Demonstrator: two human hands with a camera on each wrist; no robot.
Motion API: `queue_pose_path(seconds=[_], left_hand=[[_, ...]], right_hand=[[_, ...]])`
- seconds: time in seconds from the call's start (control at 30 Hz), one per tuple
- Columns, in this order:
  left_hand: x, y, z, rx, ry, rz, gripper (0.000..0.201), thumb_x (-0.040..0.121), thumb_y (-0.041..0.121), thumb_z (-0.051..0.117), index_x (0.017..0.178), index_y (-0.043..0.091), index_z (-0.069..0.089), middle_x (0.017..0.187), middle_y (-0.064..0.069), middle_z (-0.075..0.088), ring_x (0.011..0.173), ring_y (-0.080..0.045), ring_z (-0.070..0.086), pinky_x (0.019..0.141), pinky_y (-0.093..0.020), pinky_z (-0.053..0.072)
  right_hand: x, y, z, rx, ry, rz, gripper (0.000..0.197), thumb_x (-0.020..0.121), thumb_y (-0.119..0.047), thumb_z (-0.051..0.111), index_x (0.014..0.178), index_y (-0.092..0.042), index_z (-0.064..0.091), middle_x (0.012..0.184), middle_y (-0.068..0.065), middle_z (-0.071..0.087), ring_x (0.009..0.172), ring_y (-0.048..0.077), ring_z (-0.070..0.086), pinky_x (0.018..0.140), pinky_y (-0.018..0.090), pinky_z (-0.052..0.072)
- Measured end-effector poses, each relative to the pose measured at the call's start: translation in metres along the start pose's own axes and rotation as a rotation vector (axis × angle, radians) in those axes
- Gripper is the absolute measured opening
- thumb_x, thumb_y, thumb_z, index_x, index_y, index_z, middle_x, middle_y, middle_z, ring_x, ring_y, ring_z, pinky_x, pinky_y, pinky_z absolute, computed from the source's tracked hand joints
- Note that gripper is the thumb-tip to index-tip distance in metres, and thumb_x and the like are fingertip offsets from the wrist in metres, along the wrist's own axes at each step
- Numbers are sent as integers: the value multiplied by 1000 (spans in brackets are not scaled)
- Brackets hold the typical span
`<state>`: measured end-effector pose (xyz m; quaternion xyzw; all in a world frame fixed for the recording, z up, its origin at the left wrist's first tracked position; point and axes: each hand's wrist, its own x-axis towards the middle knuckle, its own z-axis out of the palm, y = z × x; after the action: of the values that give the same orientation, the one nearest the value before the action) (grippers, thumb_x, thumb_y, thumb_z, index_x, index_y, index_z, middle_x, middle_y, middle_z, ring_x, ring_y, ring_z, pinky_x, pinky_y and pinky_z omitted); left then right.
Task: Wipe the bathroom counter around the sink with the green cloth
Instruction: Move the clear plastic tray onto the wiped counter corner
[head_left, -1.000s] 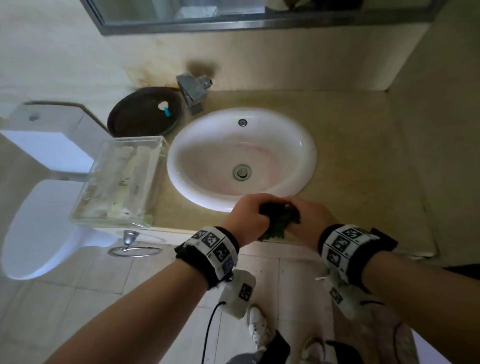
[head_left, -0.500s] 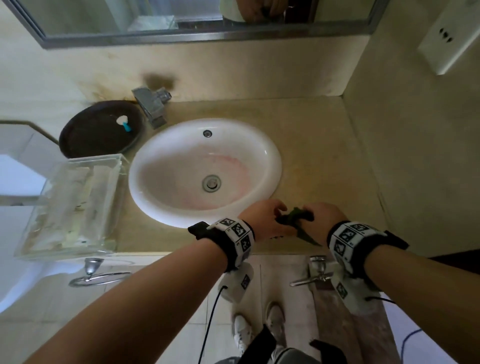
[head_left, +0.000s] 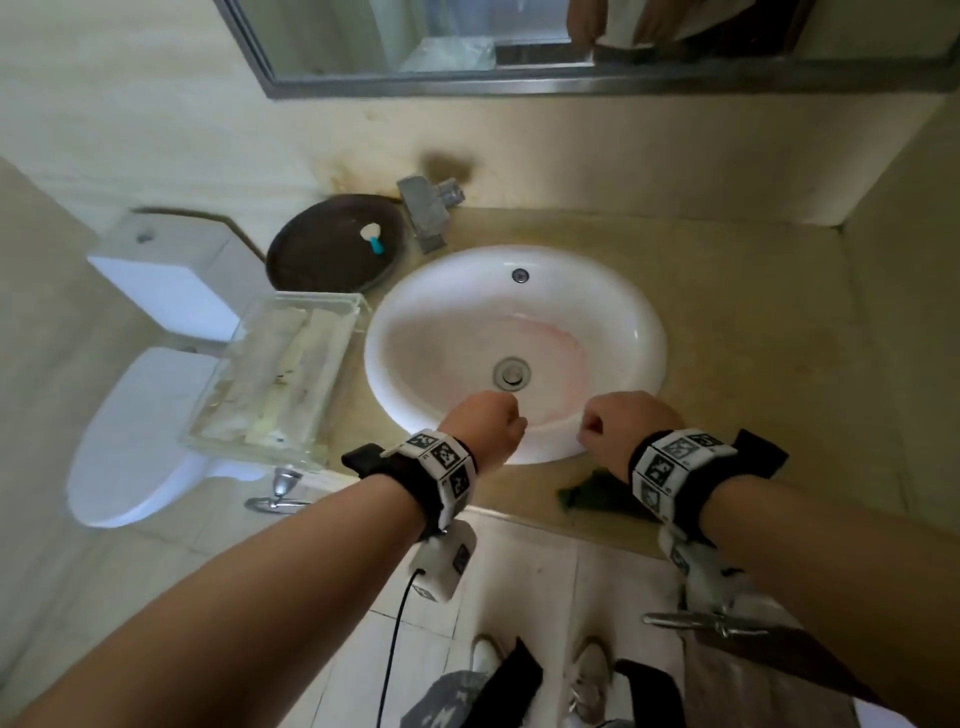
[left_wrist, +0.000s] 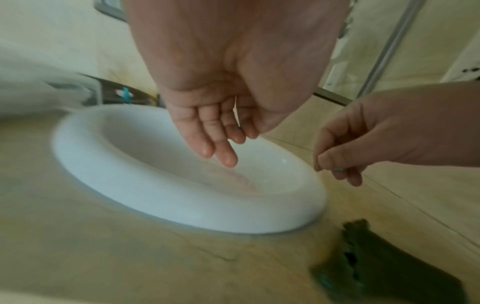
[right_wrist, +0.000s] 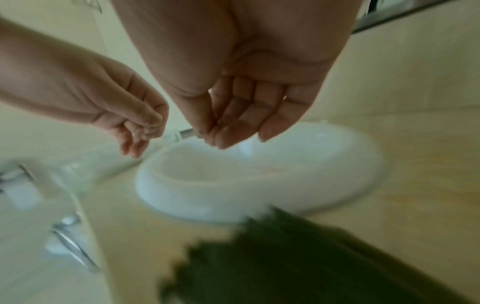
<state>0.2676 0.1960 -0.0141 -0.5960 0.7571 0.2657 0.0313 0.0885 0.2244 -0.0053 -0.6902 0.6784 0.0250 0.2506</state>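
1. One green cloth (head_left: 597, 496) lies crumpled on the counter (head_left: 753, 332) at its front edge, just beside the sink (head_left: 613, 312) rim, below the right wrist.
2. Both hands hover over the basin, holding nothing: left hand (head_left: 480, 423) and right hand (head_left: 631, 423) hang with fingers loosely curled.
3. Wiping looks unstarted or paused; the next move calls for grasping the cloth and sweeping around the rim.
4. Beige stone counter, stained wall, mirror (head_left: 519, 47), toilet (head_left: 135, 431) at left.
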Motion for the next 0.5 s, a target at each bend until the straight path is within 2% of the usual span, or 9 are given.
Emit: queue_pose_path(seconds=[0.07,0.13,0.17,0.27,0.3,0.37,0.4,0.47,0.5], left_hand=[[-7,-29,-18,-21,51,-54,18,92,14,43,94,8,60,101,-14,64,95,-33,60,73,-31,42],[-16,-59,-39,-50,91,-104,22,91,11,41,102,13,60,105,-12,64,97,-32,60,78,-32,45],[-20,-75,-49,-55,121,-119,22,91,13,40,102,15,60,104,-11,65,96,-32,60,79,-33,47],[-31,-129,-83,-28,224,-188,19,91,18,40,99,18,58,93,-5,63,86,-28,59,74,-35,48],[-34,-151,-94,-35,251,-226,21,89,15,41,102,20,57,93,-3,60,85,-26,57,73,-35,48],[-37,-197,-114,-65,295,-311,34,82,9,45,111,24,53,105,-3,57,93,-25,58,81,-38,52],[-37,-224,-124,-65,298,-347,40,80,7,46,115,25,52,112,-4,56,100,-26,58,87,-39,51],[-31,-277,-140,-13,254,-399,41,83,10,47,121,23,52,123,-7,52,111,-27,55,95,-38,47],[-27,-300,-148,25,224,-413,39,87,15,46,124,20,52,127,-9,49,114,-29,54,95,-37,45]], right_hand=[[16,-33,-1,32,-61,-68,20,90,-23,52,101,-25,68,111,-1,66,104,20,60,92,30,49],[33,-66,1,36,-103,-102,28,88,-18,50,109,-28,67,122,0,63,113,23,58,98,30,47],[40,-83,2,27,-103,-120,28,88,-20,48,108,-28,67,121,2,63,111,25,59,98,31,48],[58,-136,3,-37,-56,-203,21,89,-27,44,82,-20,62,95,3,66,94,28,64,90,35,50],[64,-154,4,-45,-56,-213,23,89,-29,43,82,-19,62,94,2,67,94,27,64,89,34,49],[78,-185,9,-55,-84,-197,27,91,-32,43,94,-18,66,100,1,67,99,25,63,83,29,46],[87,-202,13,-52,-106,-179,28,91,-32,43,92,-17,66,99,3,66,100,26,62,81,29,45],[106,-230,24,-23,-162,-130,27,92,-33,43,75,-20,59,93,4,61,102,27,61,81,29,44],[115,-244,31,-11,-188,-97,26,93,-36,43,79,-20,59,97,6,61,105,27,60,84,30,43]])
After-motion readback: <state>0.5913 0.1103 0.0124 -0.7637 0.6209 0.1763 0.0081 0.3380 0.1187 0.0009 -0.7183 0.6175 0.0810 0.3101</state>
